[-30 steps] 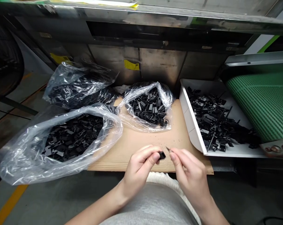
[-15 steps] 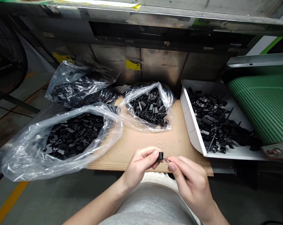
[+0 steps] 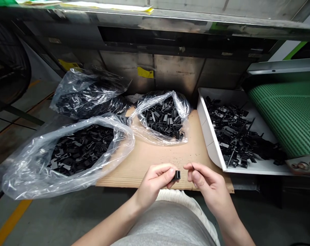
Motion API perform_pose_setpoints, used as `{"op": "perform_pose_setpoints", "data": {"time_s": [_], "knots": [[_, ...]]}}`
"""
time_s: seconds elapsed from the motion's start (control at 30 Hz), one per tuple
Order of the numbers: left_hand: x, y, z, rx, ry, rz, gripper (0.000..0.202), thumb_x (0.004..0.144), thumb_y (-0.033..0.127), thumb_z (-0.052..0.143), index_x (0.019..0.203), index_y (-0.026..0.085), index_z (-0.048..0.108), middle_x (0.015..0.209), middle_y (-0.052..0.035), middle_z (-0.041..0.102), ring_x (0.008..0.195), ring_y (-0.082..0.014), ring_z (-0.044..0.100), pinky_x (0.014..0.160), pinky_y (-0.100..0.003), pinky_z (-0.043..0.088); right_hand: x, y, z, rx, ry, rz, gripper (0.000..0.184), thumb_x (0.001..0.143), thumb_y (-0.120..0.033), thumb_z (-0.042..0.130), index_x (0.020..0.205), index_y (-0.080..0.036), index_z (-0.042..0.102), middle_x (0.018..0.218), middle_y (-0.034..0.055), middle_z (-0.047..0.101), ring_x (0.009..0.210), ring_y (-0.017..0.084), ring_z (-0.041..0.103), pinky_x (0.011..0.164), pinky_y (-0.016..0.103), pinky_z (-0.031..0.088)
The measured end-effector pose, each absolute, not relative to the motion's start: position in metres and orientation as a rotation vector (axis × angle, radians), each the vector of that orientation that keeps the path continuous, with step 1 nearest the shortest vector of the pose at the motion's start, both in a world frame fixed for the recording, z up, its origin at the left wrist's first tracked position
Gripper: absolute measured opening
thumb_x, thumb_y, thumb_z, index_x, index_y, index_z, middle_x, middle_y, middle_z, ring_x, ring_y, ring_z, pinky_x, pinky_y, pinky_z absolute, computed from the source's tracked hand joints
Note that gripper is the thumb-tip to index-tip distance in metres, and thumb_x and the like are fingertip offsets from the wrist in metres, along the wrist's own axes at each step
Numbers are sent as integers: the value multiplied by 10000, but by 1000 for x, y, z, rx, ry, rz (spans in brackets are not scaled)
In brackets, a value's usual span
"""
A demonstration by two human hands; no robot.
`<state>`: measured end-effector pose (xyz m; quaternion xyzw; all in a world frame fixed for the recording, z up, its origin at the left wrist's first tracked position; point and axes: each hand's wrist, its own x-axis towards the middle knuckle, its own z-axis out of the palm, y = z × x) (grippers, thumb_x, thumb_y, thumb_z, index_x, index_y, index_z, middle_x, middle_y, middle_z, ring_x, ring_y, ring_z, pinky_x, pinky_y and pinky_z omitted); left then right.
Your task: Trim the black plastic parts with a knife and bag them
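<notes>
Between thumb and fingers, my left hand (image 3: 160,177) grips a small black plastic part (image 3: 177,175), a short hollow block whose square opening faces right. Just right of it, apart from the part, is my right hand (image 3: 206,179) with curled fingers. A thin dark sliver (image 3: 192,166) shows at its index finger, too small to name. Both hands are over the front edge of a cardboard sheet (image 3: 150,160).
Behind the hands stands an open clear bag (image 3: 157,138) of black parts. To the left are a larger open bag (image 3: 124,138) and a bunched bag (image 3: 90,92). A white tray (image 3: 208,136) of black pieces sits at right, beside a green conveyor belt (image 3: 291,112).
My right hand has drawn back from the black plastic part, and its fingers have turned upward. My left hand still holds the part, slightly lower, with its opening turned more into view.
</notes>
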<state>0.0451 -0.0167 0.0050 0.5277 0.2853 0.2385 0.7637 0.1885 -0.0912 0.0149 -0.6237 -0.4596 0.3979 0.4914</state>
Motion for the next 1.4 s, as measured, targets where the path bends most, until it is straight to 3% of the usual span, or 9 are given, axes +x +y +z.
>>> {"op": "perform_pose_setpoints", "data": {"time_s": [0.17,0.3,0.37,0.5,0.63,0.8,0.9,1.13,1.4], "knots": [[47,-15,1,1066,564,478,311,790,334,480,557,127,475,512,28,361,482,-81,281,465,-237,192,176,-74,9,-1217,-899,1334,190,747,-356,577,781,-169,564,635,-26,492,486,68,427,475,200,366],[46,-12,1,1021,547,432,305,781,338,482,571,118,501,466,37,358,429,-64,231,433,-235,130,173,-63,-1,-1221,-785,1283,175,772,-319,555,704,-163,515,521,-72,347,435,46,303,409,170,266],[44,-11,2,1015,560,445,300,771,348,491,581,116,514,463,35,366,423,-63,238,431,-233,134,176,-64,-1,-1328,-866,1219,162,801,-329,509,832,-173,541,586,-51,403,478,61,361,430,171,313],[39,-9,1,1031,609,464,319,758,386,505,580,122,510,465,32,372,429,-67,249,431,-231,139,182,-79,6,-1552,-1215,961,263,844,-311,426,1053,-208,547,903,48,524,759,127,515,621,215,430],[37,-7,-2,1063,626,465,335,766,408,494,594,122,514,463,33,372,430,-69,255,433,-233,145,176,-93,10,-1550,-1254,830,237,860,-276,400,989,-187,577,692,12,522,549,101,490,512,205,417],[38,-5,-4,1099,607,459,314,789,380,479,629,118,543,485,29,391,440,-72,271,440,-229,172,169,-90,13,-1521,-1112,1163,303,875,-356,357,829,-149,574,495,-39,460,394,71,410,397,185,334],[40,-3,-3,1127,605,451,314,784,381,484,639,115,564,479,28,389,454,-82,297,460,-232,203,172,-84,14,-1543,-1165,1193,329,872,-367,359,707,-152,545,475,-48,428,400,64,383,407,183,308],[46,2,-4,1113,670,449,329,763,389,503,558,132,490,497,33,370,473,-87,315,459,-223,226,173,-83,8,-1444,-1308,1312,301,859,-320,395,632,-160,511,437,-60,393,422,66,373,434,189,299],[51,0,-4,1177,737,517,272,803,326,467,647,119,546,523,29,411,501,-87,352,480,-207,283,177,-79,10,-1410,-968,1316,256,814,-386,477,725,-147,498,483,-78,368,404,43,311,393,170,250]]}}
